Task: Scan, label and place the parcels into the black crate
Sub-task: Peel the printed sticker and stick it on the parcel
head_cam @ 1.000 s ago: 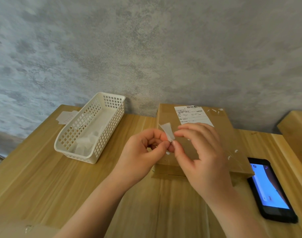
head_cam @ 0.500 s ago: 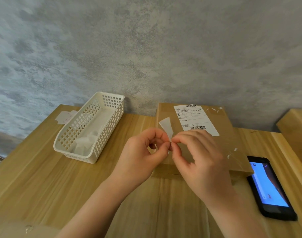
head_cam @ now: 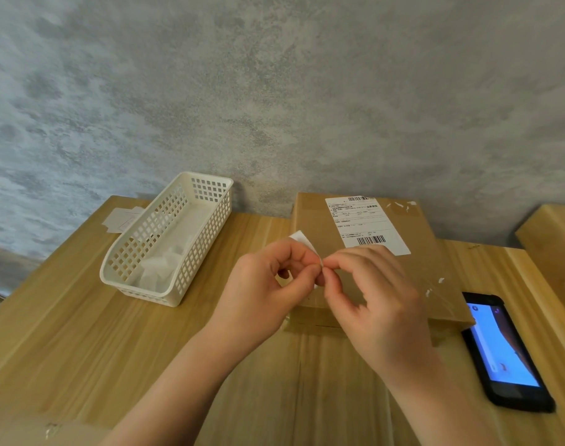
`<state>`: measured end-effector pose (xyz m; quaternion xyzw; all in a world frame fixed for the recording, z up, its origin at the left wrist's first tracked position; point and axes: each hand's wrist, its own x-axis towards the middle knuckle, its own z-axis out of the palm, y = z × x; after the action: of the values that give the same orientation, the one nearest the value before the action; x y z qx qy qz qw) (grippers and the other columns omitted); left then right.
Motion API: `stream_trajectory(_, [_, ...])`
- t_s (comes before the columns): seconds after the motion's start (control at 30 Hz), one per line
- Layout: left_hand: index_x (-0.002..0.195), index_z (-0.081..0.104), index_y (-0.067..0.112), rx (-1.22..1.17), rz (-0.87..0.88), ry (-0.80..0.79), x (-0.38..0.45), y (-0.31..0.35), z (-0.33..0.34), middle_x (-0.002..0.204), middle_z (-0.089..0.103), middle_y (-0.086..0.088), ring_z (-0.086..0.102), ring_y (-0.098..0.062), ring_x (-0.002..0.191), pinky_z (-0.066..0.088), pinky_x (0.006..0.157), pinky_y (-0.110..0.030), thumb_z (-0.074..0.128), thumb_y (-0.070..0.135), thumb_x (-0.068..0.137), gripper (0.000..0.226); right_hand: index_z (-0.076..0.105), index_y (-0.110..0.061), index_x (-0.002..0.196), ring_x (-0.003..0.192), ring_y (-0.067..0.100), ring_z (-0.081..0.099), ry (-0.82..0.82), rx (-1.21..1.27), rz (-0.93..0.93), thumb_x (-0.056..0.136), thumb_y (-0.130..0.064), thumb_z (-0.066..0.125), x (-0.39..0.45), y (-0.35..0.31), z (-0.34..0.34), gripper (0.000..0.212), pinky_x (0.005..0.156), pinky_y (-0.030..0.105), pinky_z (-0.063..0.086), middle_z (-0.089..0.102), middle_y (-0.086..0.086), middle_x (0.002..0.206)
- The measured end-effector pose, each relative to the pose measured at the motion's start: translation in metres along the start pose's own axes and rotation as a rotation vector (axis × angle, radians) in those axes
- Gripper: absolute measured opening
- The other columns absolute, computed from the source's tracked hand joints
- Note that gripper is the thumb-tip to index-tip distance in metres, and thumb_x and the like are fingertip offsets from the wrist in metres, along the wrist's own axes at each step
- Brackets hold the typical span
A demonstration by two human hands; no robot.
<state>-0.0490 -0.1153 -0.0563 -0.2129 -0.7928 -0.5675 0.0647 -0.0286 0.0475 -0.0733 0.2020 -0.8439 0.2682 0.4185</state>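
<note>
Parcel, brown, labelled, frame centre on wooden surface; small white sticker pinched by left hand and right hand fingers.

Parcel label: print illegible

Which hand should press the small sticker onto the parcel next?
Right, probably. The right hand already hangs over the brown parcel, pinching the sticker at its edge. The left hand pinches it too, but sits off the parcel's left side.
</note>
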Motion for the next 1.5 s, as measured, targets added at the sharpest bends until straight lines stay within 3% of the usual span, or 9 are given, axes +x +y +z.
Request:
stream_trajectory(0.5, [0.087, 0.071, 0.023, 0.244, 0.143, 0.026, 0.001, -0.009, -0.003, 0.073, 0.066, 0.01, 0.062, -0.008, 0.074, 0.044, 0.07, -0.014, 0.062, 0.029, 0.086, 0.011, 0.069, -0.004, 0.084, 0.079, 0.019, 0.061, 0.016, -0.055, 0.012, 0.091, -0.008, 0.059, 0.0, 0.0, 0.008, 0.013, 0.076, 0.025, 0.049, 0.067, 0.002, 0.084])
stream_trajectory(0.8, [0.088, 0.069, 0.023, 0.123, 0.067, 0.01, 0.002, -0.008, 0.001, 0.076, 0.067, 0.011, 0.062, -0.009, 0.074, 0.043, 0.071, -0.015, 0.065, 0.018, 0.086, 0.007, 0.068, -0.004, 0.082, 0.075, 0.021, 0.061, 0.02, 0.041, 0.056, 0.088, -0.005, 0.06, 0.002, 0.003, 0.009, 0.01, 0.07, 0.031, 0.049, 0.066, 0.001, 0.082])
stream_trajectory(0.97, [0.086, 0.069, 0.021, 0.035, 0.025, 0.023, 0.002, -0.006, 0.005, 0.075, 0.067, 0.013, 0.062, -0.005, 0.072, 0.044, 0.071, -0.016, 0.067, 0.015, 0.083, 0.008, 0.068, -0.005, 0.082, 0.077, 0.019, 0.061, 0.017, 0.071, 0.081, 0.088, -0.008, 0.059, 0.005, 0.001, 0.006, 0.011, 0.073, 0.026, 0.048, 0.066, 0.0, 0.082])
stream_trajectory(1.17, [0.086, 0.068, 0.021, 0.004, 0.022, 0.004, 0.004, -0.005, 0.001, 0.073, 0.067, 0.019, 0.061, -0.002, 0.07, 0.046, 0.071, -0.019, 0.069, 0.008, 0.083, 0.013, 0.067, -0.01, 0.084, 0.084, 0.009, 0.063, -0.058, 0.306, 0.243, 0.086, -0.015, 0.059, 0.008, -0.001, 0.0, 0.01, 0.076, 0.023, 0.048, 0.066, -0.008, 0.083])
stream_trajectory(1.3, [0.087, 0.069, 0.023, 0.004, 0.028, -0.005, 0.004, -0.006, 0.0, 0.074, 0.068, 0.011, 0.061, -0.004, 0.071, 0.047, 0.071, -0.02, 0.068, 0.012, 0.084, 0.012, 0.066, -0.016, 0.088, 0.088, 0.015, 0.066, -0.143, 0.479, 0.376, 0.087, -0.025, 0.064, 0.009, -0.001, 0.0, 0.009, 0.079, 0.025, 0.051, 0.067, -0.01, 0.085])
stream_trajectory(1.5, [0.088, 0.07, 0.02, 0.019, 0.02, -0.03, 0.004, -0.008, -0.001, 0.076, 0.067, 0.022, 0.06, -0.001, 0.071, 0.044, 0.071, -0.017, 0.068, 0.009, 0.084, 0.011, 0.066, -0.016, 0.086, 0.085, 0.019, 0.067, -0.199, 0.59, 0.454, 0.088, -0.014, 0.064, 0.008, 0.002, 0.001, 0.003, 0.078, 0.029, 0.053, 0.068, -0.005, 0.082])
